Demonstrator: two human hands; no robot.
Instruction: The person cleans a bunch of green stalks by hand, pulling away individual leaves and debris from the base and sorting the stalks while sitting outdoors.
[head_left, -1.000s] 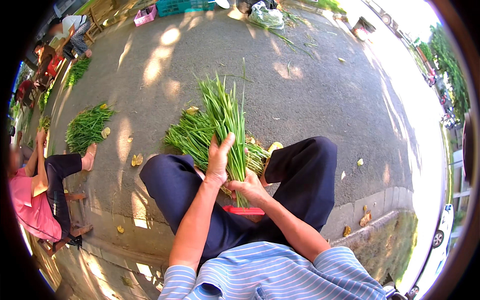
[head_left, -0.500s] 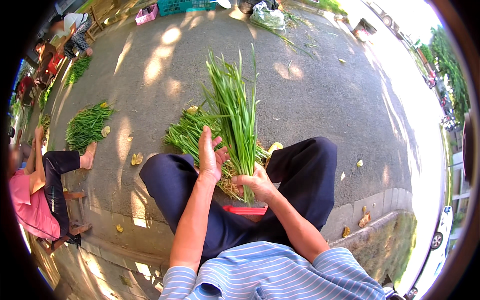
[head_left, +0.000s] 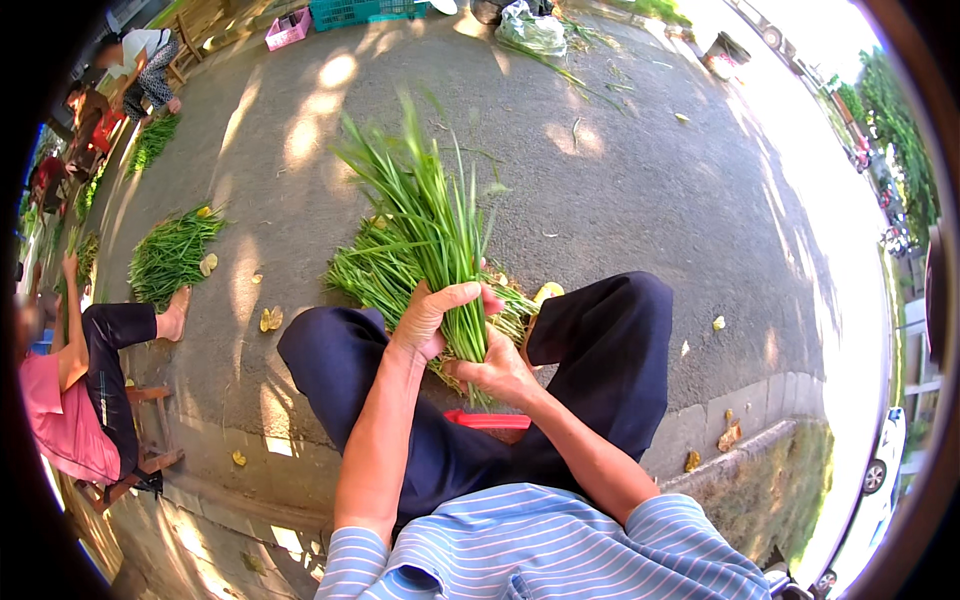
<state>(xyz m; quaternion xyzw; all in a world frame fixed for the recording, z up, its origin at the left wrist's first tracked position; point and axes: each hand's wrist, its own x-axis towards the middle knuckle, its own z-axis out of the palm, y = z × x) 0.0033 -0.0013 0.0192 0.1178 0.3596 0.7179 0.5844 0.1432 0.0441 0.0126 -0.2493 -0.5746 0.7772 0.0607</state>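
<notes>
An upright bunch of garlic chives (head_left: 432, 230) stands between my knees, its leaf tips blurred and leaning to the left. My left hand (head_left: 428, 316) is wrapped round the stalks from the left, thumb across the front. Lower down, my right hand (head_left: 500, 370) grips the stem ends from the right. Both hands are closed on the same bunch. Beneath and beyond it, a loose pile of chives (head_left: 362, 270) lies on the pavement, partly hidden by the bunch. A red plastic edge (head_left: 490, 420) shows below my hands.
To the left sits a person in a pink shirt (head_left: 75, 425), near another chive heap (head_left: 172, 260). More people work at the far left. A teal crate (head_left: 365, 12), a pink basket (head_left: 288, 30) and a plastic bag (head_left: 532, 32) stand at the far edge. Yellow leaves (head_left: 271, 318) dot the pavement.
My left hand has gone from open beside the bunch to closed round its stalks. The bunch's tops have swung left.
</notes>
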